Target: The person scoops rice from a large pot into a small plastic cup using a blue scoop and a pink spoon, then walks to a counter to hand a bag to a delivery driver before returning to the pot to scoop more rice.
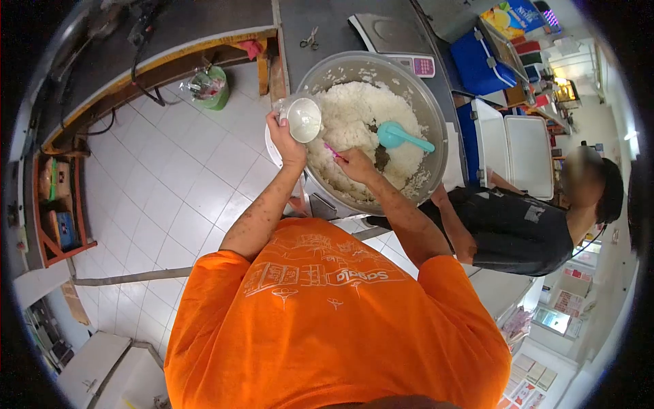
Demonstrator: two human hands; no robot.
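A large grey metal basin (430,121) holds a heap of white cooked rice (351,109). My left hand (286,141) is closed around a small white cup (304,120) at the basin's left rim, its mouth turned up toward me. Over the rice, my right hand (355,165) grips a thin pink utensil (331,148); its tip is close to the rice below the cup, and its exact kind is too small to make out. A teal scoop (393,135) rests on the rice to the right of that hand.
Behind the basin are scissors (309,39) and a digital scale (392,41). Blue coolers (481,63) line the right side. A co-worker in a dark shirt (521,228) stands beside an open cooler. A green bin (211,88) sits on the tiled floor.
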